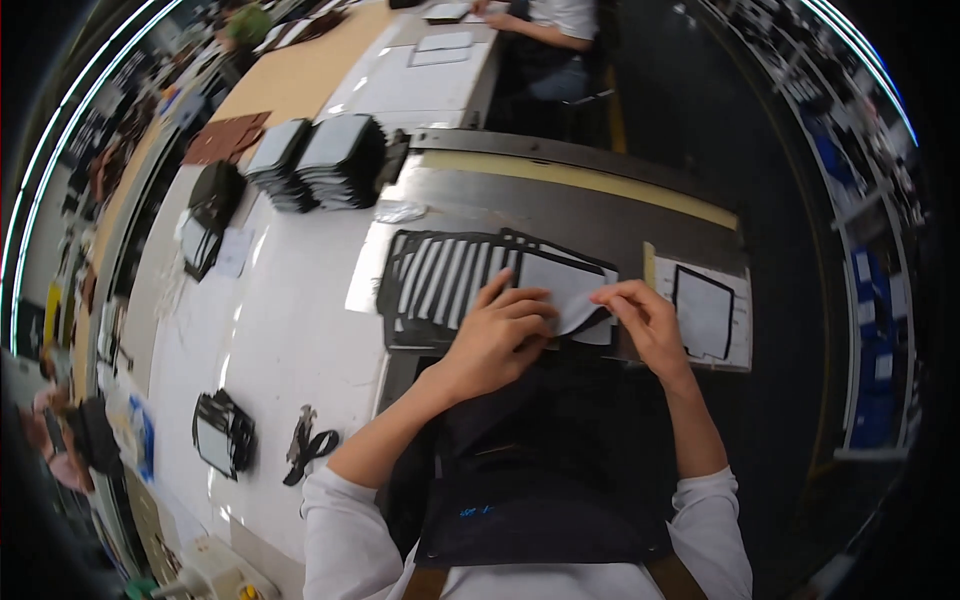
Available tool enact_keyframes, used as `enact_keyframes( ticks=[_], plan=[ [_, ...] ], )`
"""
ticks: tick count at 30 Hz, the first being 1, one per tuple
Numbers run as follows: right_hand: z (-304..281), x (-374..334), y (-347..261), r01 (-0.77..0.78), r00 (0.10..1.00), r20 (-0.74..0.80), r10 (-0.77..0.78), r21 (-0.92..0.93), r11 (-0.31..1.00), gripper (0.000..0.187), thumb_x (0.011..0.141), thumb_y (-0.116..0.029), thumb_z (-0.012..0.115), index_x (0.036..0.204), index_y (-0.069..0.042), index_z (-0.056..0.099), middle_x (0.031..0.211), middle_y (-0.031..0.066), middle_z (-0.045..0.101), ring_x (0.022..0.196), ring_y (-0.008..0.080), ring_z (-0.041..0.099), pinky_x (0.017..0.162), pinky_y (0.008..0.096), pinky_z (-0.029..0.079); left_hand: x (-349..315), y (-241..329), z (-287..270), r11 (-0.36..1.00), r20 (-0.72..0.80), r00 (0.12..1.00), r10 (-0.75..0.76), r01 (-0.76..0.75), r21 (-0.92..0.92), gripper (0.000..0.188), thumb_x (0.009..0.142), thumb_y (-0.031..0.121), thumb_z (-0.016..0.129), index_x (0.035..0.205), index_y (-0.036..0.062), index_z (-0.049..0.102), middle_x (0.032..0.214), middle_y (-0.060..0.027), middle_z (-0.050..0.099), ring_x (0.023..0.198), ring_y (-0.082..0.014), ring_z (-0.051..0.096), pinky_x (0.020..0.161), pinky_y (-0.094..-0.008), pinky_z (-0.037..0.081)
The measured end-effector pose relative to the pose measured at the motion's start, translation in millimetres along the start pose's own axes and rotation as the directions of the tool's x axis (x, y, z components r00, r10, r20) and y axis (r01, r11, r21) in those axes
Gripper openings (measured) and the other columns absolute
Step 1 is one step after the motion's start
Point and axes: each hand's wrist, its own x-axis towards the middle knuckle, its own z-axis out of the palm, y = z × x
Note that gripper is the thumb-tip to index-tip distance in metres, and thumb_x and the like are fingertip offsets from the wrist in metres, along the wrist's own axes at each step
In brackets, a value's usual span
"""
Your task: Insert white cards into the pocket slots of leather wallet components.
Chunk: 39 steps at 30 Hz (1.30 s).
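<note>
Both hands are at a light-grey, dark-edged sheet panel (560,283) at the right end of a fanned row of similar panels (440,280). My right hand (645,325) pinches its right edge between thumb and fingertips. The near edge is lifted and curls upward, showing a dark underside. My left hand (505,335) is closed at the panel's near left corner, palm down, other fingers bent over the row. What its thumb presses against is partly hidden under the hand.
A framed panel (704,312) lies on a white board at right. Stacked panels (340,155) stand at the far left of the metal plate (480,195). Scissors (310,445) and a small panel stack (222,435) lie on the white table (300,350). A co-worker (550,45) sits beyond.
</note>
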Motion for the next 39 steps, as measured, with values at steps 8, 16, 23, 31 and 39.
enact_keyframes(
  ticks=[8,16,23,31,39],
  plan=[
    [-15,-21,4,0.052,0.997,0.067,-0.035,-0.274,0.960,0.018,0.090,-0.001,0.064,0.107,-0.003,0.066,0.106,0.0076,0.066,0.094,0.0193,0.064,0.083,0.0317,0.051,3,13,-3,1.000,0.099,0.995,-0.020,0.021,-0.003,0.013,0.078,0.002,0.070,0.088,0.0088,0.065,0.116,-0.0040,0.067,0.131,-0.0260,0.050,0.118,-0.0507,0.020],
    [-17,6,11,0.403,0.913,0.171,-0.369,-0.258,0.878,0.012,0.089,-0.006,0.067,0.100,-0.004,0.066,0.090,0.0040,0.067,0.089,0.0208,0.064,0.080,0.0304,0.049,9,20,-3,0.993,0.046,0.999,-0.024,0.019,0.114,0.027,0.081,0.016,0.074,0.104,0.0066,0.063,0.117,-0.0074,0.065,0.127,-0.0259,0.052,0.115,-0.0507,0.026],
    [-97,70,-54,0.029,0.826,-0.530,-0.192,-0.299,0.954,0.016,0.097,-0.017,0.062,0.088,-0.003,0.061,0.065,-0.0012,0.058,0.056,0.0048,0.051,0.046,0.0222,0.036,16,10,-22,0.987,-0.085,0.990,-0.117,0.125,0.097,0.044,0.085,0.012,0.071,0.126,0.0019,0.057,0.124,-0.0154,0.062,0.119,-0.0336,0.058,0.097,-0.0403,0.048],
    [-58,102,31,0.362,0.737,0.265,-0.622,-0.932,0.032,0.018,0.079,-0.004,0.068,0.096,-0.001,0.061,0.074,0.0052,0.063,0.072,0.0189,0.064,0.058,0.0289,0.048,121,-38,-26,0.989,-0.089,0.996,0.007,0.006,0.148,0.046,0.086,0.008,0.068,0.130,0.0051,0.055,0.130,-0.0164,0.058,0.119,-0.0339,0.057,0.098,-0.0410,0.047],
    [-55,90,46,0.320,0.896,0.182,-0.404,-0.898,0.303,0.047,0.075,-0.019,0.074,0.114,0.002,0.059,0.125,0.0146,0.057,0.124,0.0303,0.048,0.102,0.0454,0.037,156,-80,37,0.909,0.198,0.965,0.173,-0.234,0.345,0.071,0.078,0.030,0.075,0.139,0.0071,0.046,0.144,-0.0224,0.042,0.137,-0.0374,0.037,0.109,-0.0508,0.034]
  ],
)
